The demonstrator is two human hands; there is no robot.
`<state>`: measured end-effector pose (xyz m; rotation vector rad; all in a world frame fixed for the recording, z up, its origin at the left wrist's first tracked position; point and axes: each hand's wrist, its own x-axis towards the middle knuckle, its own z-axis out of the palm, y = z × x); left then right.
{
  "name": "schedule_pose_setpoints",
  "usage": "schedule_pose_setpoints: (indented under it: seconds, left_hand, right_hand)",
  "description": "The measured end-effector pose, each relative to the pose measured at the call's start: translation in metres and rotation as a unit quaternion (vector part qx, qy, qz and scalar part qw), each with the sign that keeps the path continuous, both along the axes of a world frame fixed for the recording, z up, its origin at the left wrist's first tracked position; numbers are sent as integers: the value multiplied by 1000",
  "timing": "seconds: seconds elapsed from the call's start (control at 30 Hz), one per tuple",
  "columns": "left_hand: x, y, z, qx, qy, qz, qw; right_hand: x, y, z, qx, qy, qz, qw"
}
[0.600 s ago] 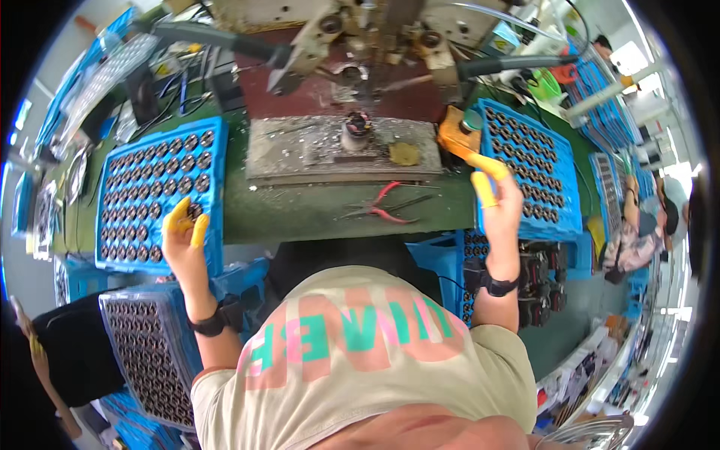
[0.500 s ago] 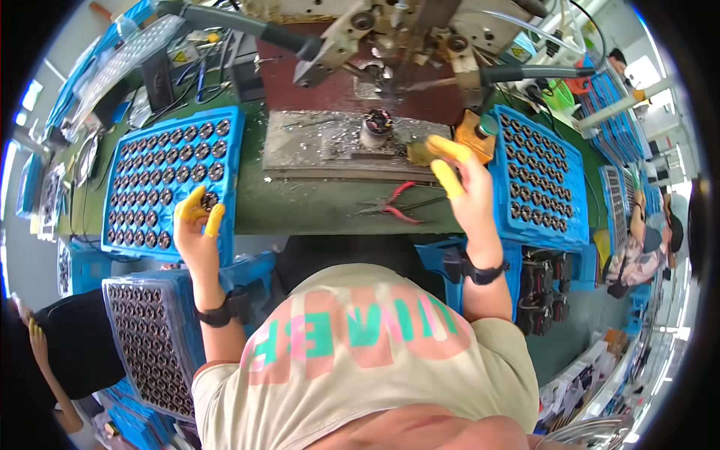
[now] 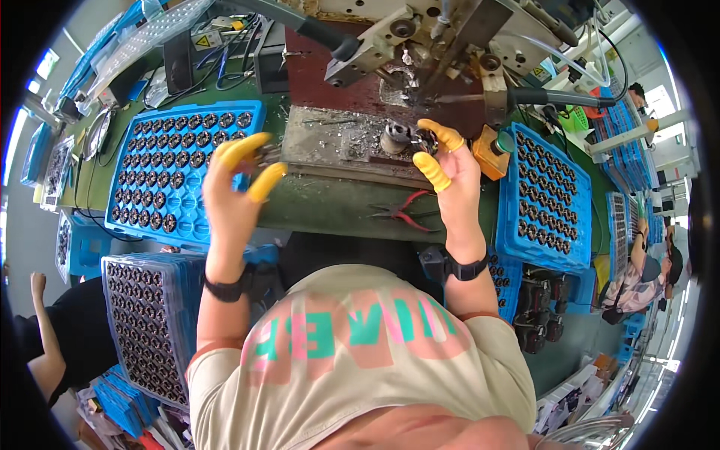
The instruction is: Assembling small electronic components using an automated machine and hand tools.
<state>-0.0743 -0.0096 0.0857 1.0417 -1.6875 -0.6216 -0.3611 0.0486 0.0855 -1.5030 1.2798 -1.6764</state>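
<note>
Looking blurred, a dark part (image 3: pixel 268 154) seems in the left hand (image 3: pixel 231 187).

Finger cots (image 3: pixel 433 174), plain yellow; round parts (image 3: pixel 159 199), dark; trays (image 3: pixel 196 215), blue; pliers (image 3: pixel 409 219), red-handled; worktop (image 3: pixel 330 208), green; container (image 3: pixel 487 160), orange, green cap (image 3: pixel 503 142); shirt (image 3: pixel 337 394), beige, pink-and-green lettering; wristbands (image 3: pixel 225 291), black.

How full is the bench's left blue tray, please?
Partly full: dark round parts fill most of the tray; its lower right is bare.

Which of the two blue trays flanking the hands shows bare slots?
The left tray, beside the left hand: bare slots show toward its near right corner, whereas the rows of dark round parts in the right tray look complete.
</note>
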Motion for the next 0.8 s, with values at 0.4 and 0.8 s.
schedule_pose_setpoints:
  seconds: [0.4,0.8]
  left_hand:
    - [-128,-29,5,-26,-28,-166,985]
    - [-127,-44,11,90,1,-268,959]
  right_hand:
    - [-42,78,-22,19,-86,-81,993]
    - [-49,71,-31,33,-33,-112,993]
